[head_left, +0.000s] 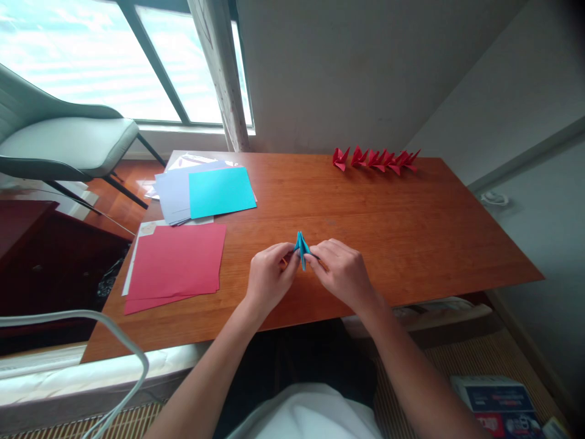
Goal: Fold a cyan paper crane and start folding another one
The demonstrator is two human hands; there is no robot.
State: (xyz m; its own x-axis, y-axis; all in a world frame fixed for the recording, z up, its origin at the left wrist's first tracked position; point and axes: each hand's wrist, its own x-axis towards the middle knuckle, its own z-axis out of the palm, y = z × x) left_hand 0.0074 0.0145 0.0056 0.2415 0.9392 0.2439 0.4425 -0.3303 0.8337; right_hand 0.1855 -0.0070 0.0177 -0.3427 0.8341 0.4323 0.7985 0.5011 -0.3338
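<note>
Origami (pixel 302 251) of blue paper is held between the left hand (pixel 273 268) and the right hand (pixel 343 268), over the near half of the table (pixel 448 231), with narrow points at its top and bottom. Each hand is clamped on its own side of the folded piece, thumb against fingers. Whether the piece touches the table, I cannot tell. Red figures (pixel 377 160), also folded, stand in a row along the far edge, to the right. At the left lie red sheets (pixel 178 262); beyond them, a blue sheet (pixel 222 192) overlaps pale sheets (pixel 172 195). Past the table's left end, a chair (pixel 68 143) stands by the window (pixel 86 61).
</note>
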